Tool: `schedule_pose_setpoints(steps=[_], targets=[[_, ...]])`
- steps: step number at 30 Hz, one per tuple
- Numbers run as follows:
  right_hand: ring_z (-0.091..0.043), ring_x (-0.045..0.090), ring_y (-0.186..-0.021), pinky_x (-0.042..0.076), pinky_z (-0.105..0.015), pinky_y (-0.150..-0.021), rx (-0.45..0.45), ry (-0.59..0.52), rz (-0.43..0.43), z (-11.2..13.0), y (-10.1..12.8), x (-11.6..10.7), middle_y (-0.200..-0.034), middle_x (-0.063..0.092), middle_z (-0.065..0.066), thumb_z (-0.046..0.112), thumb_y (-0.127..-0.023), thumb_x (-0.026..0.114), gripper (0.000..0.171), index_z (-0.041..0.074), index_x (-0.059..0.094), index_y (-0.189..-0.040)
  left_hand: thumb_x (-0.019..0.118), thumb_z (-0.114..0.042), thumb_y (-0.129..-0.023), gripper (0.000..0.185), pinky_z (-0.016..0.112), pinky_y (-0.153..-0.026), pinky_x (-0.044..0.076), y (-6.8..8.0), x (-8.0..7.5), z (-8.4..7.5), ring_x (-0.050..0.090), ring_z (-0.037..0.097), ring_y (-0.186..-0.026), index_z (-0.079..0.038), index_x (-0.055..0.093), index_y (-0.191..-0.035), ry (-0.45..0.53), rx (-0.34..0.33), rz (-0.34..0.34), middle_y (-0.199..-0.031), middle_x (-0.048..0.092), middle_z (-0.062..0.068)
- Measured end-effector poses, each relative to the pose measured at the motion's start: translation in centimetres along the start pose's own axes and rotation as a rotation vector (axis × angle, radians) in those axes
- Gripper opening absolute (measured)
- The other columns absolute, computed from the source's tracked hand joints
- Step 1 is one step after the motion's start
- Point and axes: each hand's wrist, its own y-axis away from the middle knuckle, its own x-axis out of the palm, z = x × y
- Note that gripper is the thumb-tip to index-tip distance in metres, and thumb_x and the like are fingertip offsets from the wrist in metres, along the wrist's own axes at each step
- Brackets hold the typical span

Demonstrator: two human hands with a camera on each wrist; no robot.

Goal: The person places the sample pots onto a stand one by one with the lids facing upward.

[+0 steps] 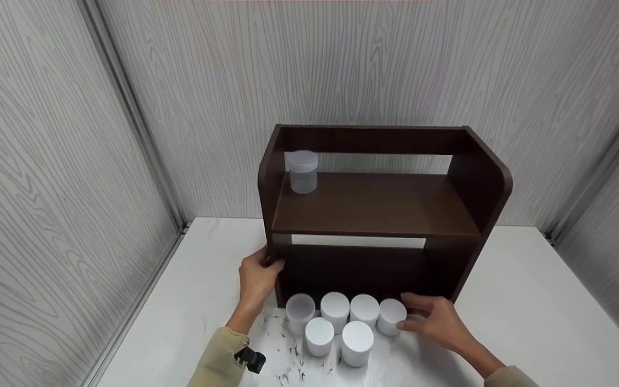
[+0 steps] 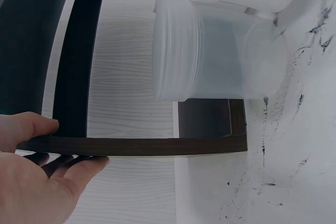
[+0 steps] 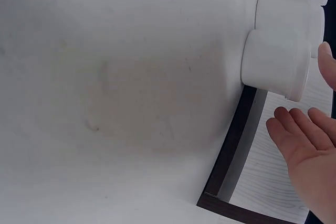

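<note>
Jars are what both hands work around: six small white ones stand clustered on the desk (image 1: 529, 301) just in front of the dark wooden shelf unit (image 1: 374, 209). The right hand (image 1: 438, 322) is at the rightmost jar (image 1: 391, 316) of the back row, fingers fairly straight and spread on either side of it; in the right wrist view the thumb and fingertips (image 3: 294, 129) flank the jar without clearly closing, so the grip looks loose and I cannot say for certain that it touches. The left hand (image 1: 258, 277) grips the lower front edge of the shelf unit's left side panel (image 2: 131, 145), thumb on one face and fingers curled under the other, as if steadying it.

Next to that panel stands a frosted, translucent jar (image 1: 299, 310), the leftmost of the back row, with three more white jars beside it and two in a front row nearer the person. One more translucent lidded jar (image 1: 302, 171) already stands on the upper shelf (image 1: 384, 207), tucked into its back left corner. Judging from that, the work of putting jars on the shelf looks barely begun: one up, six left on the desk. Dark scuff marks (image 1: 287, 352) speckle the desk near the left sleeve (image 1: 218, 360).
</note>
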Motion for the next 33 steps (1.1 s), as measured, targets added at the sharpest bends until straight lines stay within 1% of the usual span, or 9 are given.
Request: schedule_pose_setpoints(steps=[6,15,24,29,33], targets=[[-0.041,0.068,-0.118,0.055,-0.046,-0.098,-0.015,-0.014,0.019,-0.1,-0.3,0.0,-0.137,0.062,-0.032,0.016,-0.081,0.093,0.072,-0.015,0.060,-0.138,0.070,-0.003,-0.094,0.051,0.040,-0.090,0.058,0.0,0.0,-0.1,0.069,0.036,-0.117,0.011,0.058,-0.142,0.007,0.006,0.000,-0.132,0.067,0.028],[-0.041,0.067,-0.121,0.055,-0.045,-0.098,-0.030,0.002,0.046,-0.3,-0.3,0.2,-0.139,0.061,-0.030,0.017,-0.081,0.093,0.073,-0.013,0.060,-0.139,0.069,-0.004,-0.095,0.053,0.042,-0.095,0.057,0.0,0.0,0.0,0.067,0.036,-0.120,0.011,0.056,-0.144,0.020,-0.005,0.023,-0.132,0.067,0.027],[-0.040,0.067,-0.120,0.055,-0.046,-0.097,-0.025,-0.001,0.041,-0.6,-0.4,0.5,-0.137,0.064,-0.028,0.018,-0.081,0.094,0.071,-0.012,0.062,-0.137,0.069,-0.004,-0.094,0.053,0.041,-0.094,0.057,0.0,0.0,0.0,0.067,0.036,-0.119,0.011,0.057,-0.143,0.022,-0.025,0.014,-0.131,0.068,0.027],[-0.039,0.068,-0.119,0.055,-0.046,-0.096,-0.023,-0.010,0.029,-0.8,-0.5,0.6,-0.135,0.065,-0.027,0.016,-0.080,0.094,0.070,-0.012,0.064,-0.136,0.069,-0.005,-0.094,0.052,0.040,-0.091,0.058,0.0,0.0,0.0,0.069,0.034,-0.116,0.010,0.058,-0.142,0.017,-0.022,0.012,-0.128,0.070,0.025],[-0.039,0.069,-0.118,0.056,-0.046,-0.096,-0.020,0.001,0.019,-1.1,-0.6,0.8,-0.134,0.067,-0.025,0.017,-0.079,0.095,0.068,-0.011,0.066,-0.134,0.069,-0.006,-0.094,0.052,0.041,-0.091,0.058,0.0,0.0,0.1,0.069,0.034,-0.116,0.010,0.058,-0.142,0.011,-0.024,0.013,-0.129,0.070,0.025]])
